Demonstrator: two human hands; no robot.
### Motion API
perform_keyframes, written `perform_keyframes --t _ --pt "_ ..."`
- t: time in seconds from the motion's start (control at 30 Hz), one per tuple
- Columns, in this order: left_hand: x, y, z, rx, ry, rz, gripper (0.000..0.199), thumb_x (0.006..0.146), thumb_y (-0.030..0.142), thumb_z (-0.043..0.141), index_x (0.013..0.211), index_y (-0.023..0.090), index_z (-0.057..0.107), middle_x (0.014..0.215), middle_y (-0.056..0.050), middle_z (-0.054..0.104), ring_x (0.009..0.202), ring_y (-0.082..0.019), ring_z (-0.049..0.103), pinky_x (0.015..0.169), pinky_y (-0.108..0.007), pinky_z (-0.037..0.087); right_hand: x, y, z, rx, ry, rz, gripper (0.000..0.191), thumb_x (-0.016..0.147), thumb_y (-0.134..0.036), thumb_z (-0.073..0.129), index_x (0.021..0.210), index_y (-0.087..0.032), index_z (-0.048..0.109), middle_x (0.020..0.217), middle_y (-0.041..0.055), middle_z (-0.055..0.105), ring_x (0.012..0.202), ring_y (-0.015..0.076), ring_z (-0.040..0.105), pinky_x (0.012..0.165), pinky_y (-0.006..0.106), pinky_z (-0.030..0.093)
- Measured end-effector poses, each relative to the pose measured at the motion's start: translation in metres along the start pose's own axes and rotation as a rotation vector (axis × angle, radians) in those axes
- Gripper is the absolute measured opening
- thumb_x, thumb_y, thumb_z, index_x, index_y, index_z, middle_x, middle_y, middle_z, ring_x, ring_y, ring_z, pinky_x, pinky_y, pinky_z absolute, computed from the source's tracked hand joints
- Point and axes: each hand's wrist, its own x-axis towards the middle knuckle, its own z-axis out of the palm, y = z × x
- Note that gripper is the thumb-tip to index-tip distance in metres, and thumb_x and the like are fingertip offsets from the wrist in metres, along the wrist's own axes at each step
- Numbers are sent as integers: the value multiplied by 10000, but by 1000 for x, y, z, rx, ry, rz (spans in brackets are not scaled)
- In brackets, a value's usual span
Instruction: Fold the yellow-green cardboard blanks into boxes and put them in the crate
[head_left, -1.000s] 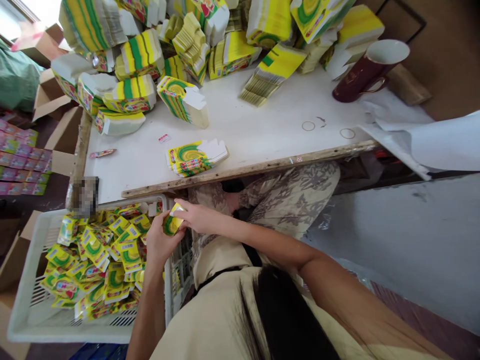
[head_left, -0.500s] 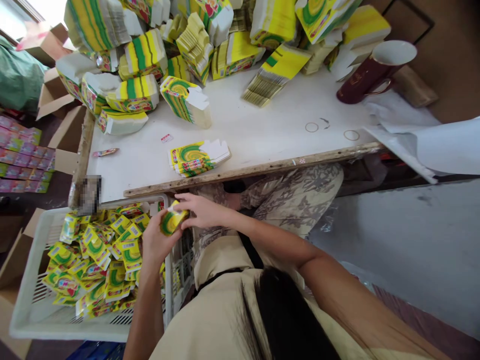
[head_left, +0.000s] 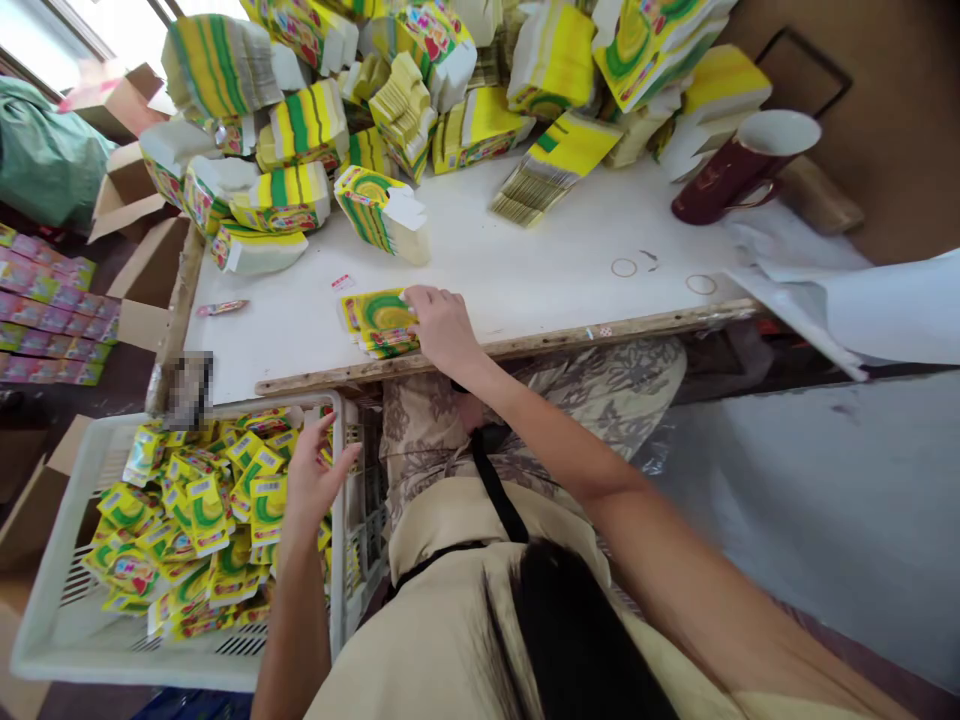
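Observation:
My right hand [head_left: 448,333] rests on the right end of a small pile of flat yellow-and-green cartons [head_left: 379,318] near the table's front edge. Its fingers curl over the white flaps and the thumb side touches the top carton. Over the right rim of a white plastic basket [head_left: 56,640] hovers my left hand [head_left: 315,475], thumb and fingers apart, with nothing in it. Many small yellow cartons [head_left: 202,512] lie jumbled in the basket below and left of that hand.
Bundles of flat cartons [head_left: 300,125] are heaped along the back of the white table [head_left: 525,270]. A maroon mug [head_left: 724,175] stands at the right. A small wrapped stick [head_left: 223,308] and rubber bands [head_left: 624,267] lie on the tabletop. Open cardboard boxes [head_left: 146,265] stand at the left.
The yellow carton that both hands held over the basket's edge has left them. My right hand has moved up to the carton pile; my left hand has opened and stayed by the basket.

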Motion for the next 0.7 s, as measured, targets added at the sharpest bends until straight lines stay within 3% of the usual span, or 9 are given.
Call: perform_keyframes --t 0.1,0.2,0.33,0.43,0.5,0.6,0.7 --pt "16 37 37 -423 -35 52 770 665 506 814 1323 244 512 1328 -141 580 1265 -298 546 1000 -426 494 -22 -18 0 311 -103 -64 375 842 -83 611 1184 -144 470 960 66 641 885 215 597 827 335 429" --pt "30 69 54 -851 173 97 601 717 634 719 1158 243 600 1131 -96 648 1129 -256 615 966 -375 506 -48 -33 11 663 -321 -140 400 809 -95 643 1149 -182 451 831 -18 593 750 154 586 710 262 443" --pt "42 91 53 -1137 417 90 441 787 662 610 868 229 602 766 -4 556 766 -153 592 792 -287 523 -70 -47 27 937 -410 -113 420 818 -189 677 1166 -193 443 824 -33 580 744 138 590 716 253 461" --pt "44 90 48 -1207 512 28 523 777 739 566 774 216 544 660 30 430 589 -111 463 636 -236 479 -77 -57 33 971 -399 -177 553 735 -246 782 1191 -187 474 1023 34 608 922 168 596 824 279 463" --pt "41 84 48 -1202 519 -6 607 750 816 521 773 210 539 653 37 415 556 -99 427 592 -224 453 -79 -60 36 958 -406 -180 594 681 -247 827 1179 -197 508 1074 36 598 943 169 581 826 273 452" --pt "32 72 50 -1074 437 33 726 667 902 489 845 205 588 725 13 512 640 -122 518 644 -246 484 -79 -56 37 955 -415 -57 510 713 -260 803 1150 -211 545 847 -47 572 746 122 541 706 230 419" --pt "21 58 49 -833 410 102 611 708 771 632 945 207 635 833 -12 616 792 -165 610 776 -289 515 -74 -45 34 972 -361 -7 293 785 -237 732 1041 -181 601 765 -58 563 696 108 517 670 214 390"
